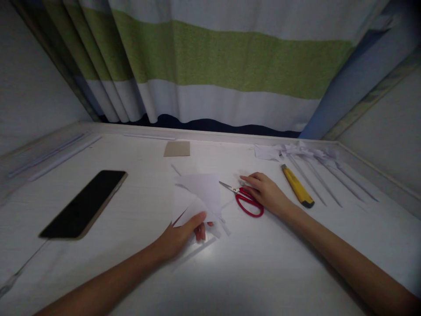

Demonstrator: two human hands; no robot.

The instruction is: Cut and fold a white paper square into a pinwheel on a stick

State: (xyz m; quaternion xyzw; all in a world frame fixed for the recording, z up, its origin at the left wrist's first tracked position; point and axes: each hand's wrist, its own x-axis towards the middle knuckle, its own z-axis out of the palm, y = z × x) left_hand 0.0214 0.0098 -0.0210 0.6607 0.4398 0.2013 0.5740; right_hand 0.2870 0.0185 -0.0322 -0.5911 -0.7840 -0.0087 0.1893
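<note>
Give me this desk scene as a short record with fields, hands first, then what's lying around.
left hand: holds cut white paper by its near edge
right hand: rests on red-handled scissors, which lie flat on the table
right of scissors: yellow utility knife, white paper strips
left side: black phone, face up
back edge: brown card piece

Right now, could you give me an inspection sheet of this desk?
Surface: white table, dimly lit.
Job's things: folded white paper; red-handled scissors lying flat.
Clutter: phone, yellow utility knife, cardboard piece, paper strips.
Hands: left hand holds the paper; right hand rests on the scissors.
Cables: thin cable near the phone.
Surroundings: striped curtain behind.
</note>
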